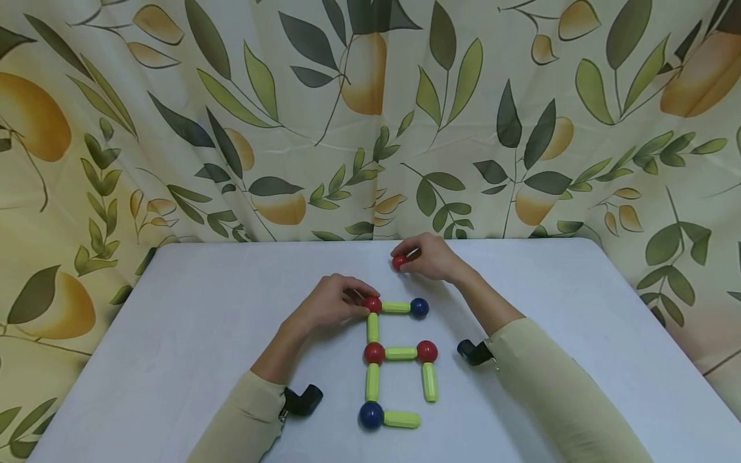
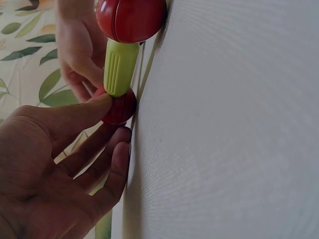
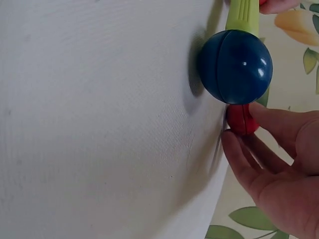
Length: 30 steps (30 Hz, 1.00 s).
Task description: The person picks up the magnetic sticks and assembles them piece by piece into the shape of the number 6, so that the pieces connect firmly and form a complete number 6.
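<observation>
My left hand (image 1: 332,301) holds the red ball (image 1: 373,305) at the upper left corner of a flat figure of balls and light green rods. In the left wrist view, thumb and fingers grip that ball at the end of a green rod (image 2: 119,69). Beyond the figure's top row, my right hand (image 1: 431,257) pinches a loose red ball (image 1: 399,262) between thumb and fingers, close to the tabletop. A blue ball (image 1: 419,308) ends the top rod (image 1: 396,307); in the right wrist view it partly covers the pinched red ball (image 3: 243,119).
Lower in the figure are two red balls (image 1: 374,352), a blue ball (image 1: 371,415) and more rods (image 1: 401,419). Everything lies on a white table (image 1: 191,308). Behind its far edge hangs a leaf-and-fruit patterned cloth (image 1: 347,180). Each wrist carries a black camera (image 1: 303,400).
</observation>
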Each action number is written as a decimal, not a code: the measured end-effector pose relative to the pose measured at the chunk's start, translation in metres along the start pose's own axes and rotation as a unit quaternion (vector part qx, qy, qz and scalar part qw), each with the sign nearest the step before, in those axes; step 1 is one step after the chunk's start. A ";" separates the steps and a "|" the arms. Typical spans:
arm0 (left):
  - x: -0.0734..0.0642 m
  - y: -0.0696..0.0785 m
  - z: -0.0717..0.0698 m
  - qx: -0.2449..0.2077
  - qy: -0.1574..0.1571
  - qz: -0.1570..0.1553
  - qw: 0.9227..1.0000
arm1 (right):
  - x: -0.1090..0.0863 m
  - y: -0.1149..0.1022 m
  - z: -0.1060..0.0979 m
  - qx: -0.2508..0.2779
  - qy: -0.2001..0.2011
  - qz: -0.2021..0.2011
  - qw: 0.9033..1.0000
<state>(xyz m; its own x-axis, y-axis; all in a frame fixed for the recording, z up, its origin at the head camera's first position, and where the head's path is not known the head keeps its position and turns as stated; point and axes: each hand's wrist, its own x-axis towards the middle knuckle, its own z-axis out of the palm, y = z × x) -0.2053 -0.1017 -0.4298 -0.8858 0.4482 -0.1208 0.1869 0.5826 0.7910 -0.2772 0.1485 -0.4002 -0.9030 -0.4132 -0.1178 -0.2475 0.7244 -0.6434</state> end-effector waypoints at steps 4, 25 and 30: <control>0.000 0.000 0.000 -0.001 0.000 0.003 1.000 | 0.000 0.000 0.001 0.000 0.005 0.008 1.000; 0.000 -0.001 0.000 -0.001 0.000 0.010 1.000 | -0.007 0.000 0.001 0.007 0.007 0.005 1.000; -0.001 0.000 0.000 0.000 0.001 0.004 1.000 | -0.010 -0.001 0.000 0.008 0.008 0.006 1.000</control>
<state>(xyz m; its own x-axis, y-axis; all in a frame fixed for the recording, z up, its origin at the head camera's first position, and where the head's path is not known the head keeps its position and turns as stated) -0.2045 -0.1024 -0.4297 -0.8852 0.4509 -0.1141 0.1932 0.5795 0.7917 -0.2675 0.1519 -0.3985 -0.9113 -0.3959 -0.1135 -0.2312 0.7199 -0.6544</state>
